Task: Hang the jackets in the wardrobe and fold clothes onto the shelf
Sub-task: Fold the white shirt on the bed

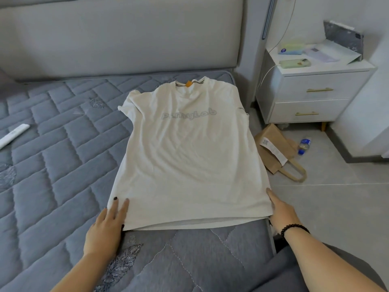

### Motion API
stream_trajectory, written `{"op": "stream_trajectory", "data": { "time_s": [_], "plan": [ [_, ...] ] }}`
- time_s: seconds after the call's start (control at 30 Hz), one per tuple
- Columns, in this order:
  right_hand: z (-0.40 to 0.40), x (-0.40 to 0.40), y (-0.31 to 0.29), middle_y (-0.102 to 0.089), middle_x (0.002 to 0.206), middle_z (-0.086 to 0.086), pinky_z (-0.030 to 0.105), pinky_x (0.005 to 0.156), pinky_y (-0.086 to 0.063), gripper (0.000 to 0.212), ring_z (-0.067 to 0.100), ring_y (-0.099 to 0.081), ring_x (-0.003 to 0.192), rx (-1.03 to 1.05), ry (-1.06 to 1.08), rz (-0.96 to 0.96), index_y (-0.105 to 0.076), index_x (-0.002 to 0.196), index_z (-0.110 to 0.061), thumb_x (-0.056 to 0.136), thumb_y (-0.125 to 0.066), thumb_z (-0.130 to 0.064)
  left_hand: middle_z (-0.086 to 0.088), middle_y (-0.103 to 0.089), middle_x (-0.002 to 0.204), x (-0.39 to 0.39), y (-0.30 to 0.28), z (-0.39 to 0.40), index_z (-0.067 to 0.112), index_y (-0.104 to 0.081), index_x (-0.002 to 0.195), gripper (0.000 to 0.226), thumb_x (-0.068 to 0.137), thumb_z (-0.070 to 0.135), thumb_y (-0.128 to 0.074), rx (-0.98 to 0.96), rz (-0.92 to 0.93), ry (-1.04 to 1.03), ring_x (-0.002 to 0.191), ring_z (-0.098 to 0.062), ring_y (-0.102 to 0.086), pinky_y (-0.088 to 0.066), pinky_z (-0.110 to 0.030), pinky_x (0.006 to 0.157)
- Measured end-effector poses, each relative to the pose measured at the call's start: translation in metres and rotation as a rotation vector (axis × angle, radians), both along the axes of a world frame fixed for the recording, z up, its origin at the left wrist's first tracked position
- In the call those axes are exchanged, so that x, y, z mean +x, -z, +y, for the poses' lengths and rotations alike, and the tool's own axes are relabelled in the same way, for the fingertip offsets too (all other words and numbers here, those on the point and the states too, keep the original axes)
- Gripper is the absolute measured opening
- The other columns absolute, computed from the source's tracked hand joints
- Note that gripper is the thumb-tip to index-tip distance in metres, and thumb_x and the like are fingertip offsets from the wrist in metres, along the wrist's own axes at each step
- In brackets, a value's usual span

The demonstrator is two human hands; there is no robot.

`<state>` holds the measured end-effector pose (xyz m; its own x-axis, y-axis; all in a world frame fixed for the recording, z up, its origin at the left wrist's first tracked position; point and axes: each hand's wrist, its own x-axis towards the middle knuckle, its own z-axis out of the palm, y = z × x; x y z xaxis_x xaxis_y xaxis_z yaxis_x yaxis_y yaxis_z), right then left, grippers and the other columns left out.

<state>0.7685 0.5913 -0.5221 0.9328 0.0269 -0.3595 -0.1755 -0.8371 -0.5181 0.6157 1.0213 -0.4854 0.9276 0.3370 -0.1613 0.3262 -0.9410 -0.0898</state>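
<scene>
Fingers [120, 207] of left hand [105, 228] straight, pressing white T-shirt [187, 154] hem corner. Right hand [281, 209] flat against opposite hem edge, fingers straight. Spread face-up on quilted bed [52, 165], beside nightstand [311, 91].

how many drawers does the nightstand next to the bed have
2. The upper drawer sits just under the top of the nightstand; the lower drawer is directly beneath it. Each has a gold handle. None seems hidden.
</scene>
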Motion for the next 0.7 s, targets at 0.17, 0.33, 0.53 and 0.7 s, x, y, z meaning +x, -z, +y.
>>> {"op": "stream_trajectory", "data": {
  "time_s": [0.17,0.33,0.53,0.7],
  "plan": [
    [-0.028,-0.013,-0.008,-0.055,0.131,0.008,0.024,0.094,-0.044,0.065,0.020,-0.055,0.101,0.080,0.113,-0.006,-0.040,0.143,-0.026,0.088,-0.047,0.007,-0.010,-0.033,0.156,-0.002,-0.015,0.023,0.017,-0.030,0.152,0.077,0.083,-0.002,-0.059,-0.016,-0.017,0.013,0.103,-0.036,-0.061,-0.052,-0.044,0.074],
    [-0.029,-0.030,-0.035,-0.060,0.125,0.006,0.024,0.091,-0.044,0.055,0.022,-0.058,0.105,-0.043,0.045,-0.041,-0.046,0.140,-0.025,0.089,-0.060,-0.010,-0.005,-0.047,0.147,-0.018,-0.031,0.035,0.014,-0.044,0.145,0.065,0.085,-0.009,-0.054,-0.205,-0.139,-0.031,0.106,-0.036,-0.063,-0.053,-0.042,0.076],
    [-0.024,-0.062,-0.074,-0.056,0.110,0.005,0.025,0.077,-0.049,0.036,0.020,-0.058,0.095,-0.559,-0.182,-0.056,-0.054,0.125,-0.022,0.092,-0.044,-0.012,0.007,-0.028,0.158,-0.049,-0.042,0.044,0.032,-0.020,0.154,0.068,0.095,0.001,-0.037,-0.087,0.025,0.046,0.128,-0.020,-0.051,-0.045,-0.028,0.100],
    [-0.016,-0.094,-0.090,-0.056,0.122,0.004,0.031,0.092,-0.049,0.036,0.020,-0.058,0.104,-0.675,-0.207,0.008,-0.054,0.126,-0.019,0.092,-0.041,-0.015,0.012,-0.026,0.157,-0.083,-0.045,0.052,0.033,-0.014,0.154,0.073,0.092,0.003,-0.039,-0.008,0.107,0.078,0.122,-0.016,-0.054,-0.048,-0.024,0.092]
  ]
}}
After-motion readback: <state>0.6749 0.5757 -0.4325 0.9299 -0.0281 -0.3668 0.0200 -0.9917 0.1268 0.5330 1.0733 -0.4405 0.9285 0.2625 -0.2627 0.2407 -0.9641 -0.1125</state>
